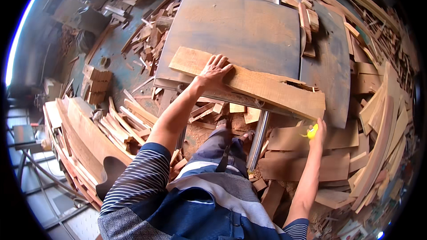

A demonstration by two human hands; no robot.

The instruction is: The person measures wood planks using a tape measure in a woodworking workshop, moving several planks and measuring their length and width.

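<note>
A long, rough wooden plank lies slanted across the near edge of a worn saw table. Its right end is split and ragged. My left hand rests flat on the plank near its left part, fingers spread, pressing down. My right hand is just below the plank's right end, closed around a small yellow object, likely a marker or tape; its exact kind is hard to tell.
Small wood pieces sit on the table's far right. Offcuts litter the floor at left. Curved boards are stacked at lower left and right. Flat boards lie below the table by my legs.
</note>
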